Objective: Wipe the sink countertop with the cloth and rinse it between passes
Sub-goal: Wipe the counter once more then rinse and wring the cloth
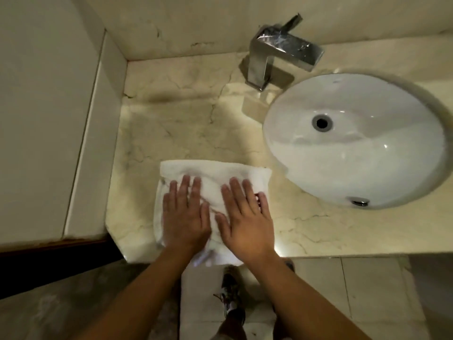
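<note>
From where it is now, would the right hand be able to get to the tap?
Probably yes. The right hand lies flat on the white cloth, holding nothing, and only bare countertop lies between it and the faucet. It looks like a forward stretch, though.

No text, label, brand, number or sign can be read anywhere in the view.
</note>
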Available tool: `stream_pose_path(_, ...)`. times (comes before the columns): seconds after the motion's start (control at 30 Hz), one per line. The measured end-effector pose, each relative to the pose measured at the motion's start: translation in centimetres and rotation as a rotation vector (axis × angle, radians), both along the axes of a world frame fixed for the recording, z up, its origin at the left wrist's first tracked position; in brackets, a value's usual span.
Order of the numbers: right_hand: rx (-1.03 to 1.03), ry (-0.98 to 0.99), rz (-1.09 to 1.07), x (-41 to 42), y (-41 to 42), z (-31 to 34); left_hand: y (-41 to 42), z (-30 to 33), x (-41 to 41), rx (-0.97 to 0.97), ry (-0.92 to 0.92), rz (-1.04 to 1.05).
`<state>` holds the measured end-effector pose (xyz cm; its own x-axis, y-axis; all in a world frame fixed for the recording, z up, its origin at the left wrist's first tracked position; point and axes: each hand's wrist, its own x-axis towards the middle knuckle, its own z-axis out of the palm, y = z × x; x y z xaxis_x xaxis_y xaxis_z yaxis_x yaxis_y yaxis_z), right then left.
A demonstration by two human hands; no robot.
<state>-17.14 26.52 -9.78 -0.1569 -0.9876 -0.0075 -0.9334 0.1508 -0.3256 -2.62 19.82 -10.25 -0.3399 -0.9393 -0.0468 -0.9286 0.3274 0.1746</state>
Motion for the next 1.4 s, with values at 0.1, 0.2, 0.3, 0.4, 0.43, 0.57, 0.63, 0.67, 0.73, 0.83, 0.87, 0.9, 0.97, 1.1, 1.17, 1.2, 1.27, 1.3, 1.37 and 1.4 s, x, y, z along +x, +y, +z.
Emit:
stream_pose_path(0.1,0.068,0.042,-0.073,-2.9,-1.4,0.5,-1.6,0.6,-3.9,-0.002,0.028,-0.034)
stream_pose_path(0.2,0.126,0.057,-0.058,-5.0,-6.2,1.3,-5.6,1.2,-6.1,0.004,0.042,-0.024)
stream_pose_path(0.3,0.138,0.053,-0.065,-7.6,-12.2,2.1,-11.8,1.7,-8.9,-0.008,0.070,-0.030)
stream_pose_path(0.4,0.122,0.053,-0.093,-9.7,-18.3,2.2,-18.1,1.5,-11.2,-0.029,0.104,-0.006)
stream_pose_path(0.43,0.124,0.059,-0.097,-10.1,-19.8,2.0,-19.7,1.2,-11.8,-0.024,0.103,-0.007)
stream_pose_path(0.57,0.110,0.103,-0.088,-11.2,-20.9,0.4,-21.2,-0.4,-12.9,-0.009,0.098,-0.016)
stream_pose_path(0.63,0.116,0.110,-0.086,-9.8,-17.6,-0.5,-18.0,-1.2,-11.7,-0.006,0.108,-0.038)
stream_pose_path(0.67,0.104,0.111,-0.091,-8.6,-15.2,-0.8,-15.6,-1.4,-10.6,-0.016,0.114,-0.057)
stream_pose_path(0.73,0.082,0.089,-0.104,-5.8,-9.8,-1.0,-10.2,-1.8,-7.7,-0.019,0.105,-0.070)
stream_pose_path(0.83,0.090,0.078,-0.056,-2.9,-2.7,-0.9,-2.3,-1.3,-4.1,0.034,0.048,-0.022)
stream_pose_path(0.87,0.086,0.081,-0.026,-2.4,-1.0,-0.8,-0.2,-0.8,-3.5,0.058,0.020,-0.003)
stream_pose_path(0.9,0.076,0.082,0.005,-2.2,0.2,-0.6,1.3,-0.2,-3.2,0.079,-0.003,0.015)
stream_pose_path(0.97,0.043,0.060,0.039,-2.7,1.1,-0.1,2.5,0.7,-3.6,0.087,-0.023,0.048)
stream_pose_path(1.1,0.027,0.080,-0.039,-8.5,3.9,0.0,4.0,1.5,-9.1,0.118,-0.018,-0.014)
stream_pose_path(1.17,0.053,0.111,-0.075,-12.6,6.9,-0.2,5.9,1.7,-13.5,0.160,0.011,-0.074)
stream_pose_path(1.2,0.080,0.129,-0.085,-14.5,8.3,-0.3,7.0,1.8,-15.4,0.194,0.009,-0.121)
stream_pose_path(1.27,0.118,0.154,-0.162,-16.9,10.1,0.1,8.3,1.9,-18.3,0.231,0.012,-0.228)
stream_pose_path(1.3,0.119,0.164,-0.218,-17.1,10.0,0.3,8.1,2.0,-18.9,0.228,0.014,-0.272)
stream_pose_path(1.37,0.123,0.176,-0.301,-15.7,9.3,0.4,7.4,1.7,-18.1,0.201,0.053,-0.320)
stream_pose_path(1.4,0.123,0.163,-0.304,-14.0,8.8,0.5,6.9,1.4,-16.5,0.179,0.073,-0.317)
